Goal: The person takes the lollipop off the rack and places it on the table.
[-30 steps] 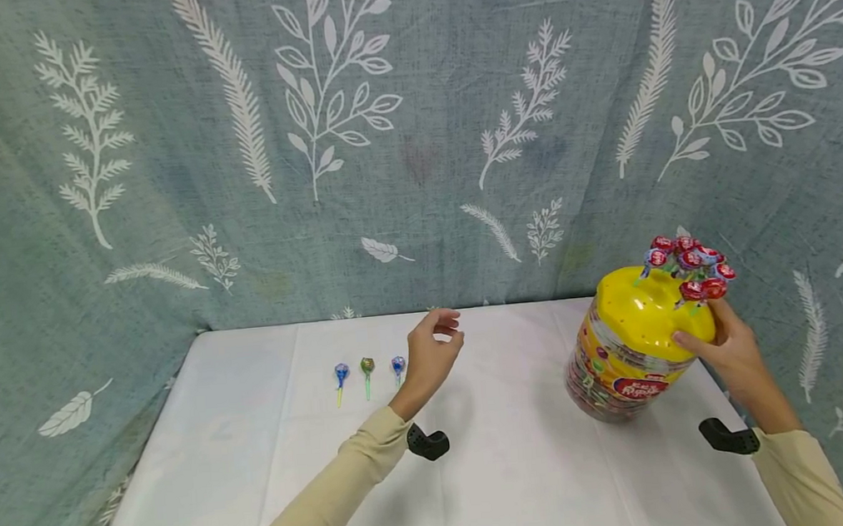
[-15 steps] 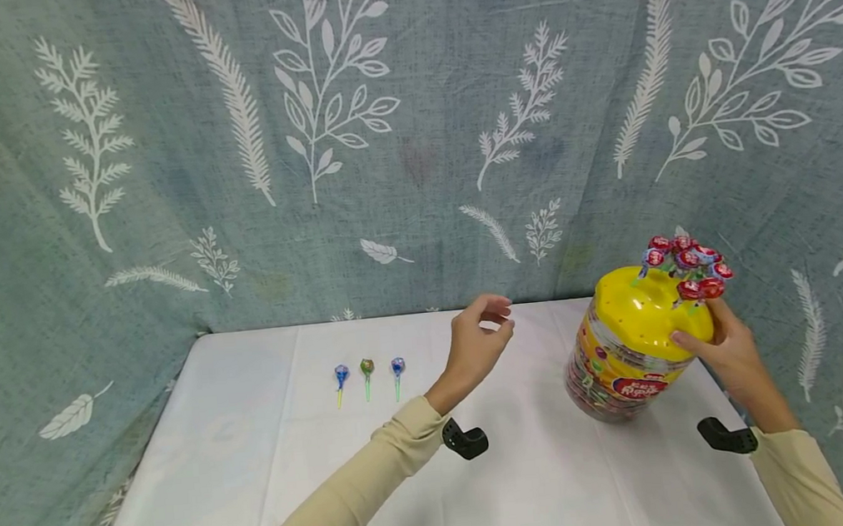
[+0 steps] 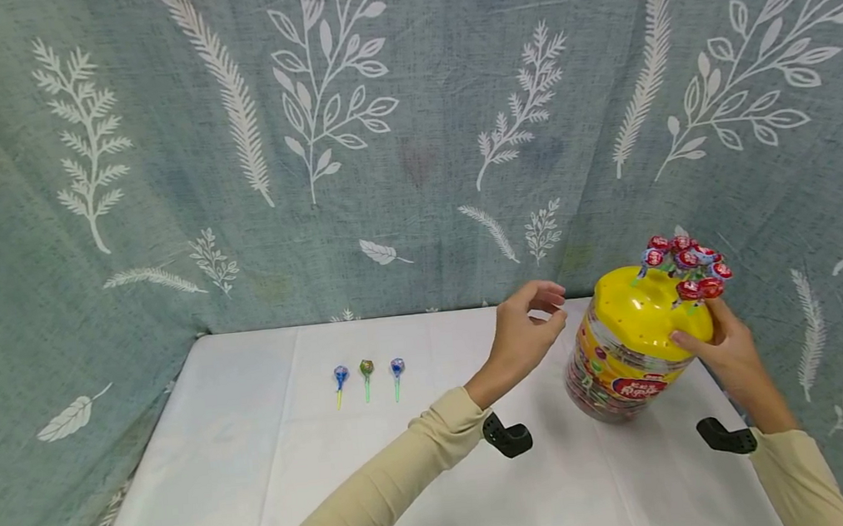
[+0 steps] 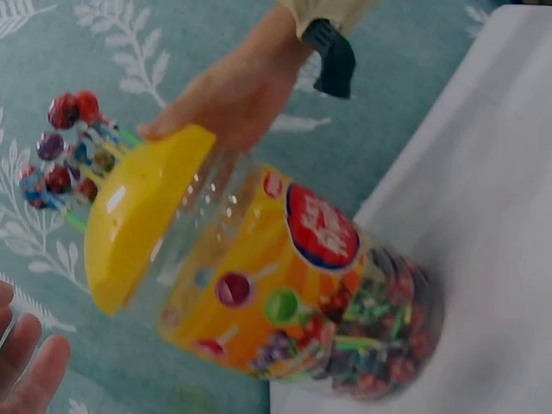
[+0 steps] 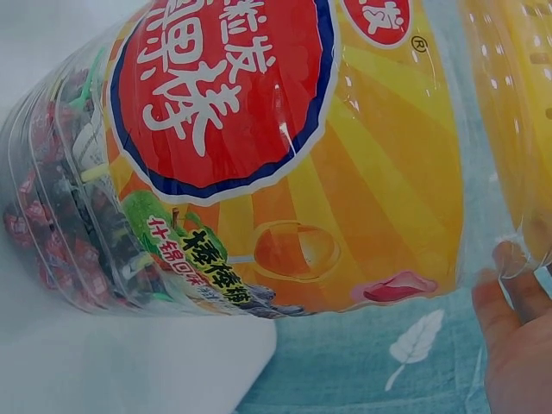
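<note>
A clear candy jar (image 3: 619,371) with a yellow lid (image 3: 632,303) and a red-and-yellow label stands on the table's right side. Several wrapped lollipops (image 3: 687,261) stick up from the lid. My right hand (image 3: 734,357) grips the jar by the lid's right rim, thumb at the front; in the right wrist view its fingers (image 5: 509,302) touch the neck. To the left of the jar, my left hand (image 3: 523,329) hovers with loosely bent fingers and nothing seen in them. The left wrist view catches its fingertips (image 4: 34,362) apart from the lid. More lollipops (image 4: 379,336) fill the jar's bottom.
Three lollipops lie in a row on the white-covered table (image 3: 245,479): a blue one (image 3: 341,374), a green one (image 3: 366,368) and another blue one (image 3: 397,366). A grey-green leaf-patterned curtain (image 3: 410,130) hangs behind and along both sides.
My left hand has moved right, from beside the row of three lollipops to near the jar. The right hand and the jar have stayed in place.
</note>
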`<move>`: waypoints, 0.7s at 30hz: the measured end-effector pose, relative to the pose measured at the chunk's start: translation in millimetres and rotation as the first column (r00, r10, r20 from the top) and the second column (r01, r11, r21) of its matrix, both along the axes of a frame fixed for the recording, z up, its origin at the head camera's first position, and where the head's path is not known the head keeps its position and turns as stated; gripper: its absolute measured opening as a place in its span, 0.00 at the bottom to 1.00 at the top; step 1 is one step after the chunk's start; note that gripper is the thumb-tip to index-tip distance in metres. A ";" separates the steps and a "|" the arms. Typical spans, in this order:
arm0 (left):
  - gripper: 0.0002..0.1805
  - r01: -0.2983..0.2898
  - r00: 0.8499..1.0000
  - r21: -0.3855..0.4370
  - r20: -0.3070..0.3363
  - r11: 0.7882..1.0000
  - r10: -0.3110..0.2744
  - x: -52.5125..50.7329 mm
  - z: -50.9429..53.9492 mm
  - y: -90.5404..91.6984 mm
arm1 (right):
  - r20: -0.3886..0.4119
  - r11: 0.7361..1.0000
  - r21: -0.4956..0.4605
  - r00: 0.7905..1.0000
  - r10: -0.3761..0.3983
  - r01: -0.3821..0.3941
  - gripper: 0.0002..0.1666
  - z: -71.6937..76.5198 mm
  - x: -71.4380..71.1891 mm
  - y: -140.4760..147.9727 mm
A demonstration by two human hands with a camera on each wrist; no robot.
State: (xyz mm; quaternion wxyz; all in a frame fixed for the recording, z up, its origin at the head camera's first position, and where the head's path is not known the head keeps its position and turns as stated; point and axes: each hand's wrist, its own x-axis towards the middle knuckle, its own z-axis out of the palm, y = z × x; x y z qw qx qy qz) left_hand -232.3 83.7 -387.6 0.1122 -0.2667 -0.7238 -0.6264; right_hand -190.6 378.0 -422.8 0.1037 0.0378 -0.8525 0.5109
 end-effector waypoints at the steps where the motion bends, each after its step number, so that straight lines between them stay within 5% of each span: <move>1: 0.13 0.005 1.000 -0.003 -0.006 1.000 -0.005 0.6 1.6 2.4 | 0.000 1.000 -0.001 1.000 0.000 0.000 0.42 0.0 -0.1 0.0; 10: 0.13 0.054 0.998 -0.011 -0.037 0.998 -0.054 6.1 16.0 23.8 | -0.002 1.000 0.014 1.000 -0.007 0.007 0.42 -0.4 0.6 0.0; 21: 0.14 0.142 0.989 -0.004 -0.047 0.990 -0.142 -1.6 26.4 55.8 | -0.007 0.999 0.031 1.000 -0.012 0.012 0.43 -2.3 -1.1 0.6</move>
